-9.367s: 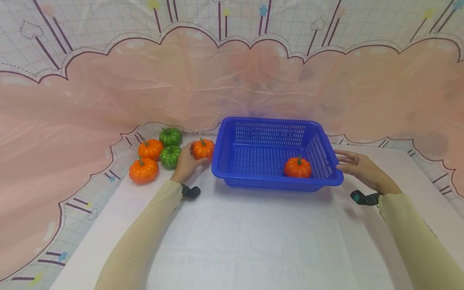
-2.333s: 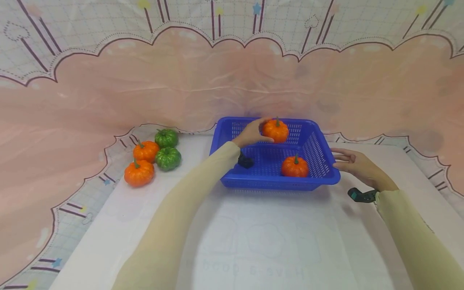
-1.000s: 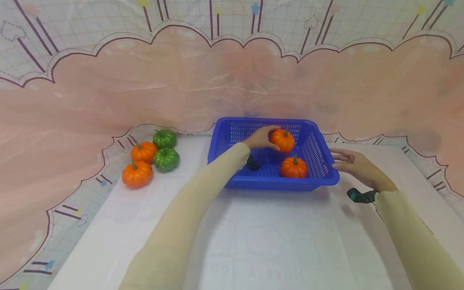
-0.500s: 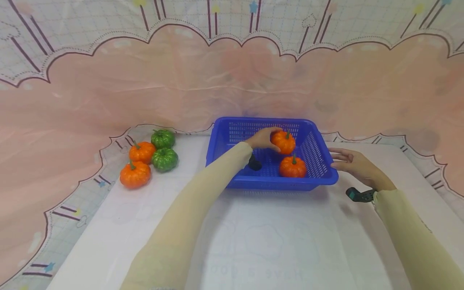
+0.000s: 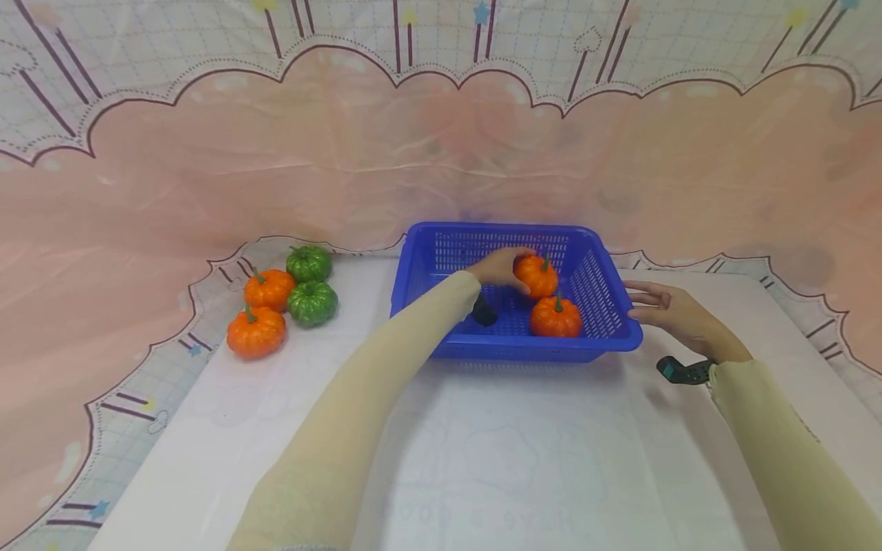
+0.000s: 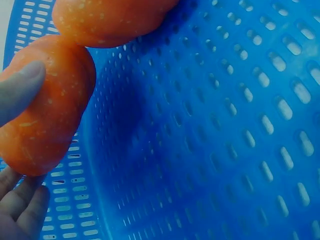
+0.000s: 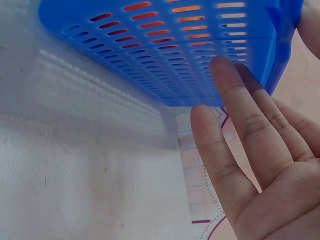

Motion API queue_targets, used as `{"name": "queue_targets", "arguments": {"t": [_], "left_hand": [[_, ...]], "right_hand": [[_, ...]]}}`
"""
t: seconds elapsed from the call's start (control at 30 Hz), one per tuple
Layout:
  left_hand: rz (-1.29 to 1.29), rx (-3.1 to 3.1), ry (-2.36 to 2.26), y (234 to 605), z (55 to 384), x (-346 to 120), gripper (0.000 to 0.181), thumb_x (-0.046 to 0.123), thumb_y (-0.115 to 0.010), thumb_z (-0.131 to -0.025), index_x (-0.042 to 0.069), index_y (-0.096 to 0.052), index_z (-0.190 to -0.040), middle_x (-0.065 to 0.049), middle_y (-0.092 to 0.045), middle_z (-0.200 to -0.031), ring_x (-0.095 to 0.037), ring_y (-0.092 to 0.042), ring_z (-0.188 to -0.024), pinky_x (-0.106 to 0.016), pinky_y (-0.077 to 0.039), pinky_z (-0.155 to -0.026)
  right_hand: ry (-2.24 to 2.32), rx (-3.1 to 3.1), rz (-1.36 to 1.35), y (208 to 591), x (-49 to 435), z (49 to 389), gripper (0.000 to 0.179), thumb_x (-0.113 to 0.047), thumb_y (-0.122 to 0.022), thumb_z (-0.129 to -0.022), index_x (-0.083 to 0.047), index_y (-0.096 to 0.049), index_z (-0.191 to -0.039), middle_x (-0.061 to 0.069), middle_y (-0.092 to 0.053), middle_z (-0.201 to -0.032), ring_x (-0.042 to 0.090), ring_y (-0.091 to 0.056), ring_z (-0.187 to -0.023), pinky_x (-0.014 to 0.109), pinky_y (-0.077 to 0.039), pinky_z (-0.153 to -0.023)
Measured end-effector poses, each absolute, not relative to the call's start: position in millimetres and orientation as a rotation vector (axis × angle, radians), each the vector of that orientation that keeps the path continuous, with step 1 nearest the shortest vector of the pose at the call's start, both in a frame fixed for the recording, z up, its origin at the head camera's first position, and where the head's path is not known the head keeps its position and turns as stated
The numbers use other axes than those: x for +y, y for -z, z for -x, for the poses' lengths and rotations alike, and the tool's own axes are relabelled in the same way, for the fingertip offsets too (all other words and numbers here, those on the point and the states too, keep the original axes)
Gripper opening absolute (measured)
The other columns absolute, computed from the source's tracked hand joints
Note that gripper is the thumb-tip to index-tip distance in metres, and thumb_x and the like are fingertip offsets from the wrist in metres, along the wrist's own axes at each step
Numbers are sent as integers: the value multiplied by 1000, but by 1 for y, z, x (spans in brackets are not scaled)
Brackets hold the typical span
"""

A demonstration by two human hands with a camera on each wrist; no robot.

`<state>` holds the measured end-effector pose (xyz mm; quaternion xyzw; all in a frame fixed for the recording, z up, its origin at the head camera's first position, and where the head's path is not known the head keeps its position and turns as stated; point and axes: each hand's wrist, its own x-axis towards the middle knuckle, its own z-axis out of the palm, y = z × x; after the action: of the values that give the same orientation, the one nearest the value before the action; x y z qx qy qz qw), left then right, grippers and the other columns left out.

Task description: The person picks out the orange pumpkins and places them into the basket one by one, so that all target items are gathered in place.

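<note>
My left hand [image 5: 501, 268] reaches inside the blue plastic basket [image 5: 513, 348] and grips an orange pumpkin [image 5: 536, 276], thumb on one side and fingers on the other. In the left wrist view, that pumpkin [image 6: 55, 110] is low in the basket, right against a second orange pumpkin [image 6: 105, 22]. The second pumpkin [image 5: 555, 317] sits near the basket's front right corner. My right hand [image 5: 678, 317] is at the basket's right side, its fingers extended and fingertips at the rim. In the right wrist view, the fingers [image 7: 255, 125] lie beside the slotted wall, below the rim.
To the left on the white cloth stand two orange pumpkins [image 5: 256, 333] and two green pumpkins [image 5: 312, 304], clustered together. A patterned pink curtain [image 5: 344, 153] hangs behind the table. Each wrist carries a small black camera [image 5: 682, 370].
My left hand has taken the orange pumpkin from beside the basket, carried it right over the rim and lowered it beside the other pumpkin. My right hand has stayed at the basket's side.
</note>
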<state>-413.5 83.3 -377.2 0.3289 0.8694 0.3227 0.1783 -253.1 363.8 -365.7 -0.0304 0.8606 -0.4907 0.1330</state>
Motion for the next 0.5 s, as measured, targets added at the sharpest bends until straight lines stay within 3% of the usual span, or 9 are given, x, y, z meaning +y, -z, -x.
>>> {"name": "queue_targets", "arguments": {"t": [0.5], "left_hand": [[-936,2471,-876,378,410,83,74,13,-74,-80,10,-37,-144,-10,-42,-146,-25,-41,-134,-36,-32,-114]], "right_hand": [[1433,2494,90,365,365,254,75,-26,-59,-92,-1,-17,-149,30,-27,-148,48,-29,-135,65,-25,-108]]}}
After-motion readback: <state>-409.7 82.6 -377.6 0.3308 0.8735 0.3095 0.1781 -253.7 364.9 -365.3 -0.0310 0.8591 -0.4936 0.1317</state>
